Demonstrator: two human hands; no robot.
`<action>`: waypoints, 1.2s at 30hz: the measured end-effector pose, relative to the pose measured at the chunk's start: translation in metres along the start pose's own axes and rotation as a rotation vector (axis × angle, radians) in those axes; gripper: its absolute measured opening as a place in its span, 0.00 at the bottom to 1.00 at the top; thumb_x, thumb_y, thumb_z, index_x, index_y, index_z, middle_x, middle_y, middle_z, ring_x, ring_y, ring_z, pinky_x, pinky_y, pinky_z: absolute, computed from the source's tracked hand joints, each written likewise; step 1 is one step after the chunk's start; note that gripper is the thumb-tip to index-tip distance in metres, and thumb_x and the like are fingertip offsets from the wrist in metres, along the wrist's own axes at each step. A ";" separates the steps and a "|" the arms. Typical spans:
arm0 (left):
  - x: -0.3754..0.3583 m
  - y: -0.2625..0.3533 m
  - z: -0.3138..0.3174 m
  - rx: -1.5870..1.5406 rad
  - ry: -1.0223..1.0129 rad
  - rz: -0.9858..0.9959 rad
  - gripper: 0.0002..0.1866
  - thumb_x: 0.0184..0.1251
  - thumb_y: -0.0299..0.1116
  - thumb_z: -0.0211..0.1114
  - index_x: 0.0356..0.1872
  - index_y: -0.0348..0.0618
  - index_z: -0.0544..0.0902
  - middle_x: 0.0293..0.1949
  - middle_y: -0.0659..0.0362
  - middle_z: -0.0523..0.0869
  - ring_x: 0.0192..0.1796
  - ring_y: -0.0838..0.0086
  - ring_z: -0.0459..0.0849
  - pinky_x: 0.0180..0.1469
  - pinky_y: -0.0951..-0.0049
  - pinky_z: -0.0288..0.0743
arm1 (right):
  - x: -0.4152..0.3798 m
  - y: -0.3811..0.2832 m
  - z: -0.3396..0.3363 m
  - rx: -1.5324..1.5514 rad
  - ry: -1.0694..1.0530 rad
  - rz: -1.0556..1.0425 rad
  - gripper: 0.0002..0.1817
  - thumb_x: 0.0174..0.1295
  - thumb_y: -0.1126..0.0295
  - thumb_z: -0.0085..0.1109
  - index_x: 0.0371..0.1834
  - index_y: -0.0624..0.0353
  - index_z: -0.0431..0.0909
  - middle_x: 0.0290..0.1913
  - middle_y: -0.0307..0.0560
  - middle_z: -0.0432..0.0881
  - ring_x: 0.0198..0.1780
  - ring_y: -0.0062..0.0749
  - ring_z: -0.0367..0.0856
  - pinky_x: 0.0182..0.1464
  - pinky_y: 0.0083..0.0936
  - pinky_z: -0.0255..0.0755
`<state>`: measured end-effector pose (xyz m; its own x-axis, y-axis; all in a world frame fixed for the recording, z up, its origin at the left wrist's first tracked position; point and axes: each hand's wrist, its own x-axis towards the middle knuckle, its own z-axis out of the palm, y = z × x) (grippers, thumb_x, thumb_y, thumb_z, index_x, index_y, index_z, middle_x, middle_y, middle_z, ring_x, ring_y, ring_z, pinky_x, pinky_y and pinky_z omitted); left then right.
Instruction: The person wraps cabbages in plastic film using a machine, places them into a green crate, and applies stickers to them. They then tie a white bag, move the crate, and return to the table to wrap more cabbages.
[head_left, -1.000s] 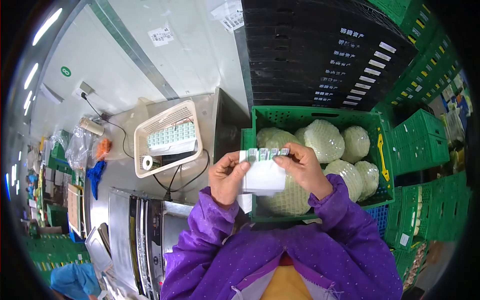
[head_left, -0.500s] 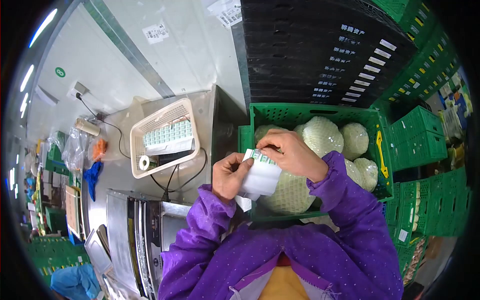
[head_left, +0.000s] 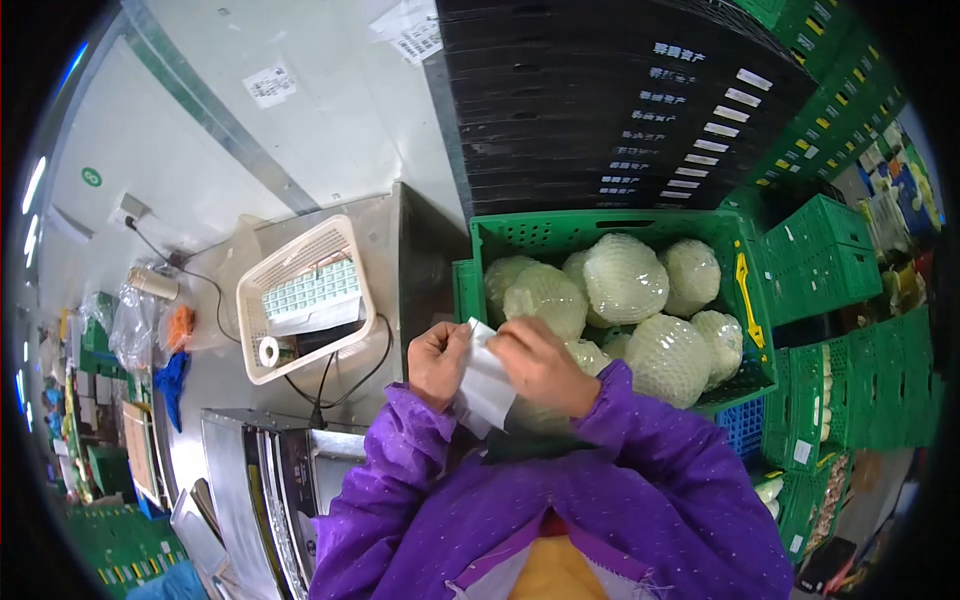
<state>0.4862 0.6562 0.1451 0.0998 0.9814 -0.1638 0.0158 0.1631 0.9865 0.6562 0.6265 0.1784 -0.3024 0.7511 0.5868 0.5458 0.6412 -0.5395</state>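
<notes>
My left hand [head_left: 435, 362] grips the left edge of a white label sheet [head_left: 484, 388] held close to my chest. My right hand [head_left: 540, 365] lies over the sheet's top right, its fingers pinched on the sheet's top edge; the labels are hidden under it. Both arms wear purple sleeves. Just beyond the hands stands a green crate [head_left: 610, 227] holding several round cabbages in white foam netting [head_left: 625, 277].
A beige basket [head_left: 256, 295] with label sheets and a tape roll sits on the steel table [head_left: 400, 225] at left, cables running from it. Black crates [head_left: 600, 110] are stacked behind, with green crates [head_left: 825, 265] at the right. A steel machine [head_left: 250, 470] lies at lower left.
Both hands have drawn the label sheet down and closer to my body. My right hand has slid left across the sheet and now covers the label strip that showed along its top.
</notes>
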 end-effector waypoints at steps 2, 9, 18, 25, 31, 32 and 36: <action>0.005 -0.013 -0.002 0.048 0.013 -0.005 0.12 0.66 0.33 0.61 0.26 0.34 0.80 0.20 0.68 0.76 0.25 0.87 0.68 0.27 0.81 0.64 | -0.010 -0.003 0.002 0.105 -0.003 0.007 0.07 0.52 0.79 0.55 0.34 0.64 0.74 0.35 0.50 0.71 0.40 0.45 0.72 0.43 0.33 0.68; 0.009 -0.014 -0.021 0.096 0.035 -0.008 0.11 0.67 0.32 0.60 0.29 0.34 0.81 0.22 0.68 0.78 0.26 0.87 0.70 0.29 0.82 0.65 | -0.030 0.098 -0.030 0.664 0.241 0.933 0.06 0.57 0.73 0.60 0.33 0.64 0.78 0.28 0.38 0.78 0.31 0.18 0.72 0.35 0.19 0.66; 0.013 -0.012 -0.029 0.072 -0.002 -0.025 0.12 0.68 0.33 0.59 0.29 0.34 0.81 0.24 0.68 0.78 0.28 0.87 0.70 0.31 0.82 0.65 | -0.065 0.165 0.024 -0.078 0.128 1.040 0.14 0.50 0.64 0.66 0.30 0.64 0.76 0.26 0.53 0.80 0.29 0.44 0.80 0.34 0.34 0.71; 0.014 -0.012 -0.028 0.051 -0.024 -0.015 0.12 0.68 0.33 0.59 0.29 0.35 0.81 0.24 0.68 0.78 0.28 0.87 0.70 0.31 0.82 0.64 | -0.062 0.164 -0.040 -0.037 0.302 0.974 0.17 0.54 0.58 0.63 0.32 0.63 0.76 0.23 0.50 0.79 0.24 0.42 0.77 0.29 0.33 0.70; 0.016 -0.003 -0.022 0.002 -0.047 0.020 0.11 0.68 0.32 0.59 0.28 0.35 0.81 0.24 0.67 0.80 0.27 0.87 0.70 0.31 0.83 0.64 | -0.081 0.183 -0.124 0.455 0.503 1.225 0.10 0.52 0.67 0.62 0.31 0.63 0.77 0.24 0.36 0.76 0.22 0.26 0.71 0.27 0.24 0.66; 0.014 0.001 -0.019 -0.011 -0.056 0.011 0.11 0.68 0.32 0.59 0.28 0.35 0.81 0.24 0.68 0.79 0.27 0.87 0.70 0.31 0.83 0.64 | -0.091 0.195 -0.127 0.389 0.517 1.174 0.10 0.51 0.68 0.61 0.32 0.63 0.76 0.24 0.37 0.76 0.24 0.27 0.72 0.28 0.24 0.67; 0.014 0.006 -0.009 0.049 -0.082 0.003 0.11 0.68 0.32 0.59 0.29 0.35 0.81 0.24 0.68 0.79 0.27 0.87 0.70 0.31 0.83 0.64 | -0.121 0.249 -0.114 0.134 0.495 1.036 0.11 0.49 0.70 0.61 0.34 0.63 0.76 0.26 0.42 0.77 0.30 0.29 0.76 0.33 0.26 0.69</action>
<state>0.4783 0.6718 0.1486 0.1813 0.9699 -0.1623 0.0637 0.1532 0.9861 0.9178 0.6771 0.0420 0.5971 0.8020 -0.0180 0.2573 -0.2127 -0.9427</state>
